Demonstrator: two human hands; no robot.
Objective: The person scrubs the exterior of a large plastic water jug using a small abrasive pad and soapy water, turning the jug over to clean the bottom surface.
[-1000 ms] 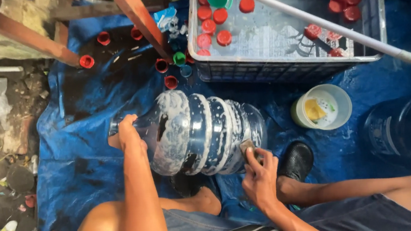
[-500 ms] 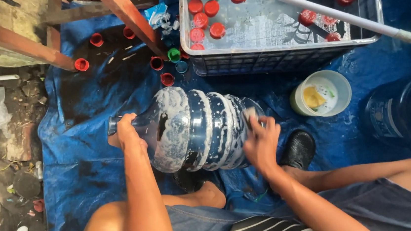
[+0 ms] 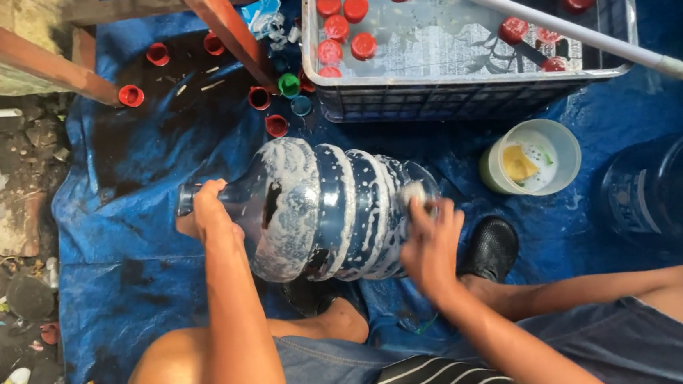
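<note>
A large blue water jug point(image 3: 322, 210) lies on its side on the blue tarp point(image 3: 133, 251), streaked with white soap foam. My left hand point(image 3: 210, 216) grips its neck at the left end. Against the jug's bottom end, my right hand point(image 3: 430, 238) presses a small pale scrubbing pad point(image 3: 414, 194). My knees and black shoes point(image 3: 490, 246) sit just below the jug.
A water-filled crate point(image 3: 465, 95) with several red caps and a green cup stands behind, a white pole point(image 3: 592, 38) lying across it. A small tub point(image 3: 532, 159) with a yellow sponge sits right of the jug. Another clear jug point(image 3: 675, 187) is far right. Loose caps and wooden legs at upper left.
My right hand has moved up from the jug's lower edge onto its bottom end, rubbing with the pad. My left hand keeps its hold on the neck.
</note>
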